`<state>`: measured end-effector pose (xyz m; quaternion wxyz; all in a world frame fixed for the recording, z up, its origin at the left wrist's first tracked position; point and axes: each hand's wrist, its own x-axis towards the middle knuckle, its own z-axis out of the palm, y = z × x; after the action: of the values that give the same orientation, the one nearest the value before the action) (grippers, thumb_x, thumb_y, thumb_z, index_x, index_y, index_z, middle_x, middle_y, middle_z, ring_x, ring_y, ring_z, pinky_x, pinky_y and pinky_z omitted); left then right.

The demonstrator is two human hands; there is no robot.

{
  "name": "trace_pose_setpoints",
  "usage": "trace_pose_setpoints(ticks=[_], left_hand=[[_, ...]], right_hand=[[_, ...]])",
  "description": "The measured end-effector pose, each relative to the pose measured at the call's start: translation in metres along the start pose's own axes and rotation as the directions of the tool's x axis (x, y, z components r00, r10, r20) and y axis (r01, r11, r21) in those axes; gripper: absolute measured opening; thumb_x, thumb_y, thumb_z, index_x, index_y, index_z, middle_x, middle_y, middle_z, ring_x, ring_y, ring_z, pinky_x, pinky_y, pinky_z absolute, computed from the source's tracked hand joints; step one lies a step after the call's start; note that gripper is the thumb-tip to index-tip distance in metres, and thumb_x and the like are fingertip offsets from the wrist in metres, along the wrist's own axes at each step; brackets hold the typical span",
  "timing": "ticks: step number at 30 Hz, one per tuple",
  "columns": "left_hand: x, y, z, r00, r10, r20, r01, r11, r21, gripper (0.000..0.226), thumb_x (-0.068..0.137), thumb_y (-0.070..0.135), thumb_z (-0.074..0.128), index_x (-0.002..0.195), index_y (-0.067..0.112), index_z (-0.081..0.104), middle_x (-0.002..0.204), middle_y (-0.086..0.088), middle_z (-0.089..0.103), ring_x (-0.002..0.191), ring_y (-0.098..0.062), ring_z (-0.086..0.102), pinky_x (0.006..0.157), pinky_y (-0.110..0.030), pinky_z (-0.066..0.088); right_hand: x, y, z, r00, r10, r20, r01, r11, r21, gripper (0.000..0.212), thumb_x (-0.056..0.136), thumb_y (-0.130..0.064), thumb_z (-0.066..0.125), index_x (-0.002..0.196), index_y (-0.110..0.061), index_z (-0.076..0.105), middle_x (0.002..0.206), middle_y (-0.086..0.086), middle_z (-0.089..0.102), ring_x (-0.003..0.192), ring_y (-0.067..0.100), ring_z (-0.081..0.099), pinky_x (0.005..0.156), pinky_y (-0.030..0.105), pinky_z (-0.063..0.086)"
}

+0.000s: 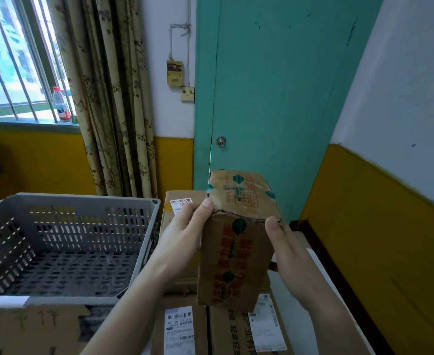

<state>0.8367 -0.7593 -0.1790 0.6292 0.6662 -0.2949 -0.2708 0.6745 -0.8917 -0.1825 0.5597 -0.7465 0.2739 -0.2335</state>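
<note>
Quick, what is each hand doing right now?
Left hand: grips the small taped brown cardboard box by its left side.
Right hand: grips the same box's right side.

The cardboard box is brown with red print and dark green marks. The perforated crate is grey. The door is teal, the lower wall mustard yellow, the curtain beige with a dark floral pattern.
</note>
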Motion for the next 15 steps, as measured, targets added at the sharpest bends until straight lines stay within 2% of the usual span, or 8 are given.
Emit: trace_pose_setpoints(ticks=[2,4,7,10,11,13,15], left_hand=[[0.001,0.003,0.0,0.998,-0.068,-0.014,0.068,0.996,-0.057,0.038,0.09,0.067,0.056,0.112,0.037,0.065,0.108,0.013,0.074,0.104,-0.002,0.068,0.095,-0.049,0.059],[0.0,0.005,-0.001,0.995,-0.096,0.021,0.097,0.994,-0.049,0.03,0.095,0.052,0.059,0.116,0.03,0.061,0.115,0.009,0.074,0.112,-0.007,0.067,0.094,-0.046,0.058],[-0.005,0.006,0.0,0.993,-0.086,0.079,0.09,0.994,-0.061,0.038,0.097,0.051,0.06,0.129,0.032,0.053,0.123,0.008,0.072,0.11,-0.006,0.069,0.087,-0.037,0.056],[-0.009,0.006,0.005,0.995,-0.033,0.097,0.039,0.997,-0.068,0.07,0.08,0.065,0.066,0.143,0.04,0.048,0.127,0.012,0.071,0.103,-0.002,0.073,0.081,-0.027,0.059],[-0.009,0.006,0.006,0.995,-0.016,0.101,0.023,0.998,-0.065,0.071,0.081,0.063,0.068,0.145,0.04,0.048,0.129,0.012,0.07,0.103,-0.003,0.074,0.078,-0.024,0.06],[-0.009,0.004,0.008,0.995,0.0,0.101,0.006,0.998,-0.056,0.058,0.091,0.051,0.068,0.144,0.039,0.049,0.126,0.011,0.072,0.102,-0.006,0.075,0.074,-0.021,0.061],[-0.009,0.004,0.008,0.995,-0.011,0.097,0.017,0.998,-0.058,0.047,0.097,0.041,0.065,0.141,0.04,0.05,0.123,0.011,0.073,0.099,-0.008,0.076,0.071,-0.02,0.061]], right_hand=[[0.001,0.0,0.0,0.999,0.035,-0.007,-0.035,0.999,0.023,0.071,0.061,-0.108,0.032,0.12,-0.076,0.053,0.12,-0.039,0.065,0.117,-0.015,0.057,0.102,0.039,0.05],[0.003,-0.001,-0.002,0.996,0.085,-0.005,-0.085,0.996,0.038,0.076,0.059,-0.109,0.032,0.119,-0.07,0.059,0.124,-0.028,0.068,0.126,0.001,0.057,0.113,0.049,0.045],[0.003,-0.006,-0.003,0.995,0.104,0.002,-0.104,0.994,0.013,0.066,0.062,-0.105,0.041,0.113,-0.068,0.061,0.114,-0.036,0.068,0.116,-0.004,0.059,0.109,0.048,0.047],[0.002,-0.004,-0.003,0.993,0.117,-0.008,-0.116,0.992,0.043,0.057,0.072,-0.089,0.051,0.118,-0.058,0.064,0.112,-0.03,0.071,0.113,0.001,0.064,0.106,0.048,0.048],[0.002,-0.003,-0.003,0.993,0.12,-0.016,-0.119,0.991,0.058,0.049,0.074,-0.084,0.053,0.115,-0.06,0.065,0.11,-0.031,0.071,0.112,0.002,0.065,0.106,0.049,0.049],[0.001,-0.002,-0.002,0.994,0.111,-0.023,-0.109,0.992,0.068,0.035,0.077,-0.076,0.056,0.108,-0.062,0.065,0.106,-0.033,0.07,0.106,0.0,0.067,0.103,0.048,0.05],[0.0,-0.002,-0.003,0.993,0.111,-0.029,-0.109,0.991,0.073,0.033,0.077,-0.069,0.058,0.106,-0.056,0.067,0.1,-0.032,0.071,0.095,-0.001,0.07,0.096,0.046,0.053]])
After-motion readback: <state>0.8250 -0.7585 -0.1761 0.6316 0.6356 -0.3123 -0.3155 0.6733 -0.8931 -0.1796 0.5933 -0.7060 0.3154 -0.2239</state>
